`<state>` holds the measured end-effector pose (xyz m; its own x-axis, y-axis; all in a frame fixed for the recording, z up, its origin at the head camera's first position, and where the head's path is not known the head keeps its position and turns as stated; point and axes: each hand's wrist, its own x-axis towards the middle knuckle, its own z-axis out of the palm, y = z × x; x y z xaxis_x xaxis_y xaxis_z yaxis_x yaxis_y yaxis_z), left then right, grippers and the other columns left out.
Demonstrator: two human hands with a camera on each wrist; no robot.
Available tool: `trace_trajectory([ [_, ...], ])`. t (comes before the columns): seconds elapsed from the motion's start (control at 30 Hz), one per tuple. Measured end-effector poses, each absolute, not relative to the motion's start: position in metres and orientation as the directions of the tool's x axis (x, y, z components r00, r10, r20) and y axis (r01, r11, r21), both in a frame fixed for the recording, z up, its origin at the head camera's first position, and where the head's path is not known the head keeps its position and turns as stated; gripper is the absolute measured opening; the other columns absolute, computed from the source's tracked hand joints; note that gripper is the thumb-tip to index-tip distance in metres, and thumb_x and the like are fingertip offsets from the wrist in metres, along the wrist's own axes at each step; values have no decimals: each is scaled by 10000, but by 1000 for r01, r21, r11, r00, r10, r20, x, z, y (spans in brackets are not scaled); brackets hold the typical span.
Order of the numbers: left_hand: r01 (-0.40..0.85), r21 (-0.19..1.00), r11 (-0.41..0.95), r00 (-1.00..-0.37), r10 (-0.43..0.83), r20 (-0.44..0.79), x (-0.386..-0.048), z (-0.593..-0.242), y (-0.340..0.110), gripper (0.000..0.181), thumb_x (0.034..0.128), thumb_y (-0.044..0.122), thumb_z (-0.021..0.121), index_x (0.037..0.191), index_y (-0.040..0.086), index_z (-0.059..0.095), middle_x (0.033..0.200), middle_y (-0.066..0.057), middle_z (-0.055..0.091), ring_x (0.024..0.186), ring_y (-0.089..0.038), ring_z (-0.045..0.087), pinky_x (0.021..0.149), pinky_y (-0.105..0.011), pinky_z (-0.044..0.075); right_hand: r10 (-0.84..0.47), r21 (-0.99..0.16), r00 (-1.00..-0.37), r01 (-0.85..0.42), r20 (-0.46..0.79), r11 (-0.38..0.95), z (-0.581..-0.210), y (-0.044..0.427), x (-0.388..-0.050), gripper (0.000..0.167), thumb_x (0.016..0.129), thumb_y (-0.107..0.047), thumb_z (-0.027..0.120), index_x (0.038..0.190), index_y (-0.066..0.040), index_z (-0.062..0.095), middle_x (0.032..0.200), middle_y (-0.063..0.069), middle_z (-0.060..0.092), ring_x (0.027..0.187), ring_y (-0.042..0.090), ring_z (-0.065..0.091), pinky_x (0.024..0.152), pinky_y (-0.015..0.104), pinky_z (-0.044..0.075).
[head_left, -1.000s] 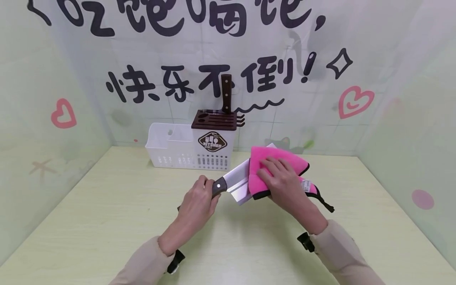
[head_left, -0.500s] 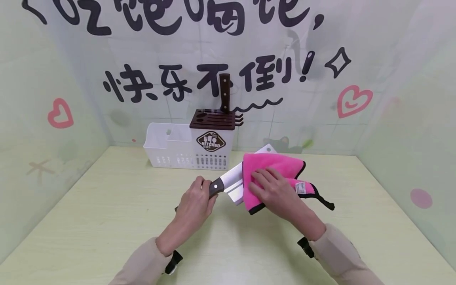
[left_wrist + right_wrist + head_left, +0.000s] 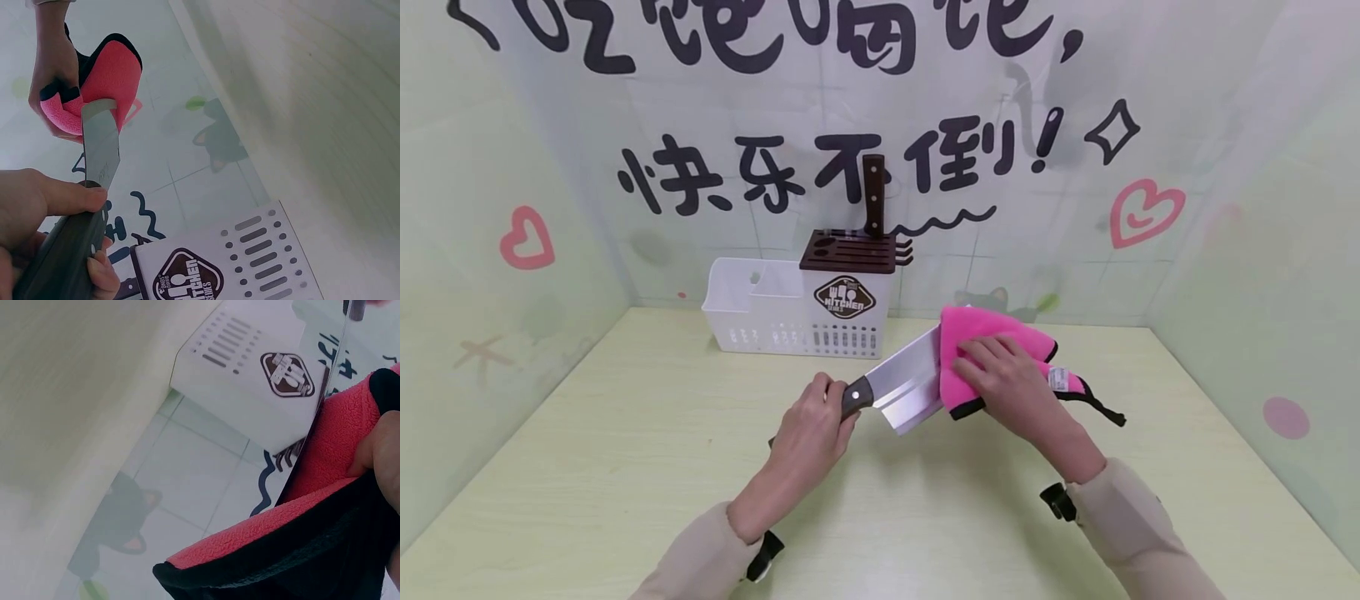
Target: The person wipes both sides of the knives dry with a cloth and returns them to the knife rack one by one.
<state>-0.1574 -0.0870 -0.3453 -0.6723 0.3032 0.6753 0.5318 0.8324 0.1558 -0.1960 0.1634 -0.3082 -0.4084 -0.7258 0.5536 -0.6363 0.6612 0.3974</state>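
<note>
A cleaver (image 3: 906,371) with a broad shiny blade and a dark riveted handle is held above the table, its blade pointing to the upper right. My left hand (image 3: 811,425) grips the handle (image 3: 65,250), the thumb lying along its top. Folded around the far part of the blade is a pink cloth (image 3: 985,329) with black edging, a white tag and a black loop. My right hand (image 3: 1011,383) holds that cloth against the blade with bent fingers. In the right wrist view the cloth (image 3: 337,444) shows a dark underside, and the blade's tip is hidden by it.
At the back of the table (image 3: 625,450) stands a white knife holder (image 3: 760,325) with a brown slotted top (image 3: 848,252). One brown-handled knife (image 3: 873,196) sticks up from it. Walls printed with lettering and hearts enclose the back and sides.
My right hand slid the cloth down the blade toward the handle, then back up toward the tip, baring more of the blade near the handle. My left hand stays nearly in place.
</note>
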Motion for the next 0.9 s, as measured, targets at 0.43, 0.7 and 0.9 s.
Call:
trace_trajectory([
  [0.43,532,152,833,-668,303,679,-156,-348,-90,257,707,67,731,830,-86,564,746,-133,476,590,-195,504,468,-278,490,-638,300,-507,-594,580,746,-307,187,-209,399,574,-62,827,926,-29,640,930,132,623,896,295,565,821,405,473],
  [0.7,532,152,833,-669,303,679,-156,-349,-94,257,702,56,731,830,-91,563,749,-136,474,593,-195,507,480,-281,497,-576,257,-540,-553,614,793,-306,201,-212,337,591,28,783,883,-6,619,883,149,613,863,318,556,804,434,459],
  [0.9,532,144,834,-667,308,678,-157,-349,-94,260,696,51,733,827,-100,566,747,-139,475,590,-195,509,485,-274,497,-524,260,-503,-503,687,824,-303,201,-209,253,640,63,727,850,8,597,862,163,603,835,335,561,755,451,467],
])
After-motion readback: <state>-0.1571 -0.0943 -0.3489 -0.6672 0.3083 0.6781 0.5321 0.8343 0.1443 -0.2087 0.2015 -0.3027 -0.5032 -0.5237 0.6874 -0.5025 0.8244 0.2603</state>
